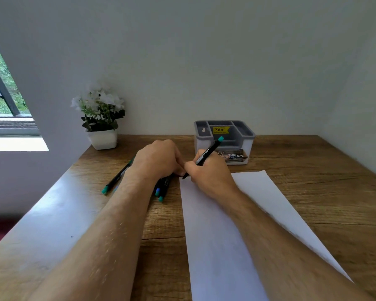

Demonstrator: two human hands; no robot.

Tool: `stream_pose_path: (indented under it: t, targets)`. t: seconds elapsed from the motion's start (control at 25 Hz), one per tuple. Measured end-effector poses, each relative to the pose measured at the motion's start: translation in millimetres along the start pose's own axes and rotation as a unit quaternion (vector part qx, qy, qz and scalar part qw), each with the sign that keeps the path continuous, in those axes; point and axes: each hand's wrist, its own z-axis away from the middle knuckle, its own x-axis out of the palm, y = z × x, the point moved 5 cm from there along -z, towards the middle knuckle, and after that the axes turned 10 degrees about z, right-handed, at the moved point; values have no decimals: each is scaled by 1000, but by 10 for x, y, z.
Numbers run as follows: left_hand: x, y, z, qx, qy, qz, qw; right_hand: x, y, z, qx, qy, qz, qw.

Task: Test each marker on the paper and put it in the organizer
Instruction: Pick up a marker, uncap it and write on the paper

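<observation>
My right hand (208, 178) grips a black marker (208, 153) with a teal end, held like a pen. Its tip touches the far left corner of the white paper (215, 235). My left hand (159, 159) lies just left of it with curled fingers, its fingertips at the paper's corner; anything it holds is hidden. Under and beside that hand lie loose markers: one black with a teal end (115, 179), and a small bunch (162, 189) with blue and teal ends. The grey and white organizer (248, 137) stands behind my right hand, and its visible compartments hold no markers.
A white pot with white flowers (103, 139) stands at the back left of the wooden table (313, 192). The wall runs right behind the organizer and the pot. The table's left edge runs diagonally below a window.
</observation>
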Motion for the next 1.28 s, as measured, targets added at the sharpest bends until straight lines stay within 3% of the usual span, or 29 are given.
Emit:
stream_pose_path:
  t: [0.44, 1.28]
  targets:
    - [5, 46, 16, 8, 5, -18, 1000, 34, -11, -24, -22, 4, 44, 999]
    - [-9, 8, -8, -14, -9, 5, 1000, 5, -34, -1, -20, 7, 26, 999]
